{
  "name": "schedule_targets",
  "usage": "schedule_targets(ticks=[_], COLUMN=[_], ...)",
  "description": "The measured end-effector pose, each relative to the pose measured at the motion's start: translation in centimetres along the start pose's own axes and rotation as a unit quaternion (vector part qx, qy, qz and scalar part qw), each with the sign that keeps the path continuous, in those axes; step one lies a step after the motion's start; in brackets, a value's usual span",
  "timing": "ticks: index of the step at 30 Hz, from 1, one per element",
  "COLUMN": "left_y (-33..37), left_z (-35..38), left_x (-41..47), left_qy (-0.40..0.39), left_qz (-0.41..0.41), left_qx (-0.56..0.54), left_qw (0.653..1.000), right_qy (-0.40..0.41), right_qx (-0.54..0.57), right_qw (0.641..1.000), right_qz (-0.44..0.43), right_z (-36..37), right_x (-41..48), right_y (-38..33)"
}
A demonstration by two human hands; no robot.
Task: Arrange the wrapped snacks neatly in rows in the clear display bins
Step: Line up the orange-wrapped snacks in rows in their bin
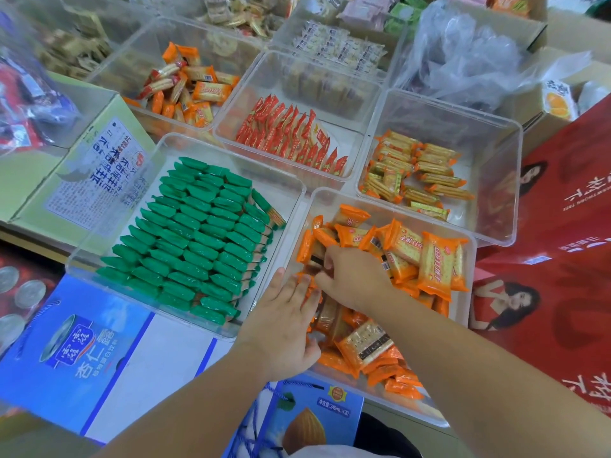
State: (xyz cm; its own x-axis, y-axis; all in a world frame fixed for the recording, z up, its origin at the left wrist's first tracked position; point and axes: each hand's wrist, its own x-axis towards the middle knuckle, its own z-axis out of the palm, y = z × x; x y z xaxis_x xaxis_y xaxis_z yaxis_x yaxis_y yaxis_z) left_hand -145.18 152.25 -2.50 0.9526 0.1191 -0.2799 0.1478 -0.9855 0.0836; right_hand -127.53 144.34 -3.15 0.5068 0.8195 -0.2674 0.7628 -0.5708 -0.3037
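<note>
Both hands are inside the near clear bin (pixel 471 259), which holds a loose heap of orange-wrapped cracker packs (pixel 436 262). My left hand (pixel 284 322) lies flat with straight fingers against the packs along the bin's left wall. My right hand (pixel 350 276) reaches into the heap's left part, its fingers curled down onto packs there; what exactly they hold is hidden. The bin to the left (pixel 82 256) holds green-wrapped snacks (pixel 195 239) in tidy rows.
Behind stand more clear bins: red-orange packets in rows (pixel 291 140), loose gold-orange bars (pixel 413 170), mixed orange packs (pixel 185 87). A crumpled plastic bag (pixel 469 51) lies far right. Red cartons (pixel 562 259) are on the right, blue cartons (pixel 82 355) near left.
</note>
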Motion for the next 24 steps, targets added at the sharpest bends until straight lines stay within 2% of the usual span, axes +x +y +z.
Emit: schedule_targets(ticks=[2,5,7,10,17,21,24], left_y=[0.0,0.0,0.0,0.0,0.1,0.1,0.0], left_z=[0.0,-0.1,-0.2,-0.2,-0.2,-0.2,-0.2], left_x=[0.0,0.0,0.0,0.0,-0.1,-0.1,-0.2], left_qy=[0.001,0.001,0.002,0.007,0.014,0.020,0.013], left_qz=[0.000,0.000,0.002,0.003,0.008,0.007,0.008], left_qx=[0.001,-0.014,-0.026,-0.030,-0.016,-0.013,-0.013], left_qw=[1.000,1.000,1.000,1.000,1.000,1.000,1.000], right_qy=[0.029,-0.001,-0.007,-0.005,0.028,-0.041,-0.092], right_qx=[-0.011,-0.015,-0.020,0.005,0.136,0.143,0.139], right_qw=[0.999,0.996,0.996,0.997,0.990,0.989,0.985], right_qz=[0.037,0.087,0.090,0.077,0.036,-0.028,-0.046], right_z=[0.0,-0.1,0.2,0.3,-1.5,-1.8,-1.5], right_x=[0.3,1.5,2.1,2.5,1.5,0.5,0.3], right_y=[-0.5,-1.8,-2.3,-2.3,0.6,1.6,1.5])
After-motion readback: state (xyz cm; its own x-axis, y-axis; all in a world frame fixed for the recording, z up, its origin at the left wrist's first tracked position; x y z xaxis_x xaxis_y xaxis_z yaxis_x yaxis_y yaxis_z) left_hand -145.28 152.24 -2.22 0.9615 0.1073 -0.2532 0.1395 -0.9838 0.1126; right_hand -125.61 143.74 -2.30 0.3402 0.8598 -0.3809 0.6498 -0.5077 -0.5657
